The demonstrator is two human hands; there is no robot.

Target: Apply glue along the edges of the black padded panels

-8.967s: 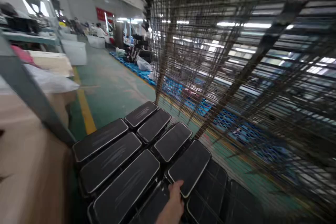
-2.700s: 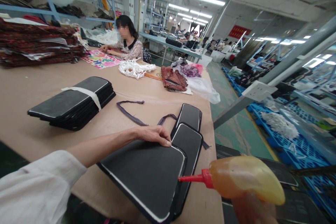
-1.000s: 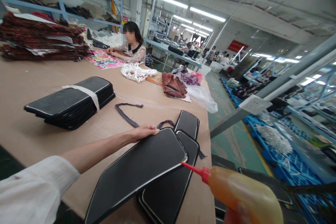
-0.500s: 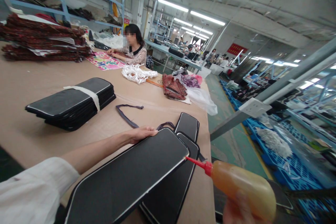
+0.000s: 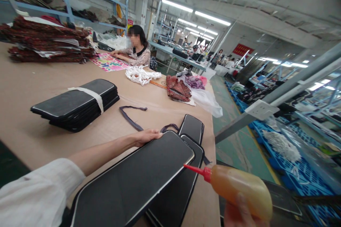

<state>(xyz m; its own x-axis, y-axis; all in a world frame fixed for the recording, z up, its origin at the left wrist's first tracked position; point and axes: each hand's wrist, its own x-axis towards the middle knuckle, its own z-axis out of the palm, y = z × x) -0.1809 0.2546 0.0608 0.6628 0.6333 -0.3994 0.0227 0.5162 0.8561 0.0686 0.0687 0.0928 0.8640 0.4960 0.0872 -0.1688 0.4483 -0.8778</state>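
We have the table with a strapped stack on it, then the panel at its near edge over two more, our left hand flat on its far edge, right hand closed around the bottle, nozzle just off the panel's corner

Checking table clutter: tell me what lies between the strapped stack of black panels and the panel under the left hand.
In the head view, a dark strap lies on bare table between the strapped stack and the panel.
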